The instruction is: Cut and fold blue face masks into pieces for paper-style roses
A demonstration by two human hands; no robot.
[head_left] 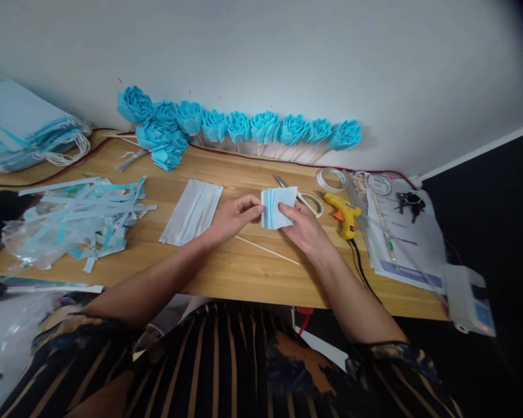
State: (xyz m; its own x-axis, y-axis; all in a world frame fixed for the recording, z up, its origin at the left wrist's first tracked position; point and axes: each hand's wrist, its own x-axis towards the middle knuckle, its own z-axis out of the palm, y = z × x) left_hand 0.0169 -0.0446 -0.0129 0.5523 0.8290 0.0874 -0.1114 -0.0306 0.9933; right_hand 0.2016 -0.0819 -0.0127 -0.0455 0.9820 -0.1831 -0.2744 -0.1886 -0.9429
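Wooden desk (pixel 244 273) against a white wall, row of blue paper flowers (pixel 244 128) at the back; from the left: pile of masks (pixel 21 125), heap of cut strips (pixel 82 212), one flat mask (pixel 192 212). Left hand (pixel 233 217) pinching the left edge of a stack of blue squares (pixel 279 206), held just above the desk near its middle; right hand (pixel 305 229) grasping the same stack from the right and below, so it lies between both hands, equally near each. Thin stick (pixel 268 251) below the hands; scissors (pixel 305 200) and glue gun (pixel 344 212) to the right.

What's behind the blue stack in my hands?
Scissors lie behind the blue stack: blades and a handle loop show; the pivot is covered by stack and right hand.
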